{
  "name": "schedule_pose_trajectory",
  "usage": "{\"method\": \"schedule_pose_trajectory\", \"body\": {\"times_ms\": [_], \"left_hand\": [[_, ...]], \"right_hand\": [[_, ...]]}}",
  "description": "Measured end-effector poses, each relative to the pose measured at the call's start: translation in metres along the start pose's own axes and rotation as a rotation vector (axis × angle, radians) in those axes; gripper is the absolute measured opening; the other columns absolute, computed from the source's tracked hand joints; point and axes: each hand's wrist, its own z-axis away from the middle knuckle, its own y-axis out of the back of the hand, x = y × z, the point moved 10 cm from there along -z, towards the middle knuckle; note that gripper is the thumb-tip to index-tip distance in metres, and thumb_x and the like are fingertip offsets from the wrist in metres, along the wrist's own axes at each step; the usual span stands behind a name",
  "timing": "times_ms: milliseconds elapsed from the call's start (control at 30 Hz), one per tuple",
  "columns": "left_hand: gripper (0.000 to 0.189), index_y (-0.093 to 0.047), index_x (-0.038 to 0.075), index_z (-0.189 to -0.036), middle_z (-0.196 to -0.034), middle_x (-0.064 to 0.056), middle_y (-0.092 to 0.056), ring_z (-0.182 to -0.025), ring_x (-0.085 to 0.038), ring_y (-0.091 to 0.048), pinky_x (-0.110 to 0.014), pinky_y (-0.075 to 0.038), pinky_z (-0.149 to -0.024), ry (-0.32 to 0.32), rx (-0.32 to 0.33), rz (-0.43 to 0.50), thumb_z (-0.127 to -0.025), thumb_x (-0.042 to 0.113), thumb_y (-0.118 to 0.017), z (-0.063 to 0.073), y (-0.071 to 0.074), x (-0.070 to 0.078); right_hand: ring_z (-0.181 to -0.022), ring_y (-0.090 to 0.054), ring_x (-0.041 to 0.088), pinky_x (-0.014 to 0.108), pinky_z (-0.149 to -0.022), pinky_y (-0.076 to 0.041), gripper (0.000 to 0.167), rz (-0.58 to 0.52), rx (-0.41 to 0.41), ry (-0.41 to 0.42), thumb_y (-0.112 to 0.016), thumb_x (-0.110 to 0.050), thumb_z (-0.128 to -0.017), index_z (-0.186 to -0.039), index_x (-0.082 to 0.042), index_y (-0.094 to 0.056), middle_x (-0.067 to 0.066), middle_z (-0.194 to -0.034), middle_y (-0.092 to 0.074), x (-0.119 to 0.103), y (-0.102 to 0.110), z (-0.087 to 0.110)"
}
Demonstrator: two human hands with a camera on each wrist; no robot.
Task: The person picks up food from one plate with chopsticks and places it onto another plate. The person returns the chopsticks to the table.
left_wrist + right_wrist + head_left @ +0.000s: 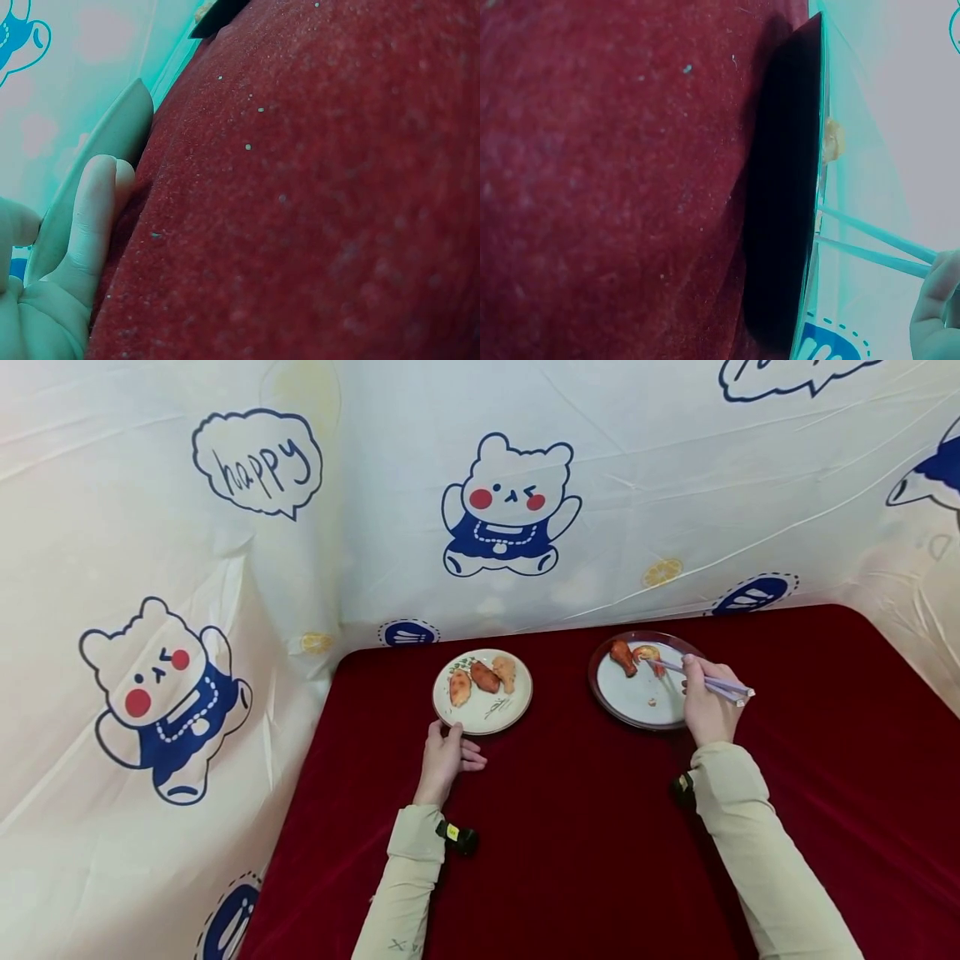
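The fingers of the right hand grip the chopsticks, whose tips reach the shrimp.
The fingers of the left hand are rather straight and touch the rim of the cream plate, where three fried pieces lie. The shrimp is on the dark-rimmed plate, beside a drumstick. The work seems midway: the shrimp is reached, apparently not yet lifted; whether the tips pinch it, I cannot tell.

Pale beige sleeves end in wide cuffs. Black wrist cameras sit beside them, the six-o'clock one bearing a yellow label.
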Motion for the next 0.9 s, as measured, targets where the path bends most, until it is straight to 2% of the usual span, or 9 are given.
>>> {"method": "schedule_pose_trajectory", "body": {"times_ms": [233, 467, 733, 900], "left_hand": [[0.061, -0.007, 0.006, -0.152, -0.090, -0.023, -0.066, -0.062, -0.026, -0.070, -0.040, -0.063, -0.065, 0.026, -0.035, 0.009, -0.105, 0.028, -0.039, 0.002, -0.002, 0.002], [0.059, -0.008, 0.002, -0.151, -0.087, -0.022, -0.066, -0.061, -0.026, -0.070, -0.038, -0.063, -0.064, 0.012, -0.036, 0.001, -0.105, 0.022, -0.039, 0.016, -0.005, 0.022], [0.060, -0.007, 0.003, -0.152, -0.088, -0.022, -0.066, -0.061, -0.025, -0.070, -0.038, -0.063, -0.064, 0.020, -0.039, 0.011, -0.105, 0.023, -0.039, 0.017, -0.005, 0.023], [0.062, -0.004, 0.003, -0.153, -0.089, -0.024, -0.066, -0.061, -0.025, -0.070, -0.038, -0.063, -0.064, 0.017, -0.042, 0.008, -0.105, 0.023, -0.039, 0.017, -0.005, 0.022]], "right_hand": [[-0.057, -0.044, -0.019, 0.008, -0.060, -0.038, 0.040, -0.011, 0.023, -0.018, -0.055, -0.039, -0.096, -0.112, -0.008, -0.073, 0.001, -0.087, -0.059, 0.004, 0.003, -0.003], [-0.057, -0.045, -0.019, 0.008, -0.059, -0.038, 0.039, -0.013, 0.022, -0.041, -0.056, -0.040, -0.096, -0.112, -0.009, -0.074, -0.008, -0.084, -0.055, 0.005, 0.002, -0.006], [-0.057, -0.046, -0.020, 0.006, -0.057, -0.040, 0.040, -0.022, 0.011, -0.053, -0.055, -0.040, -0.096, -0.112, -0.009, -0.074, -0.011, -0.085, -0.053, 0.007, 0.001, -0.006], [-0.056, -0.050, -0.017, 0.004, -0.054, -0.042, 0.037, -0.073, 0.031, -0.070, -0.058, -0.038, -0.096, -0.109, -0.008, -0.075, -0.019, -0.079, -0.052, 0.009, 0.003, -0.005]]}}
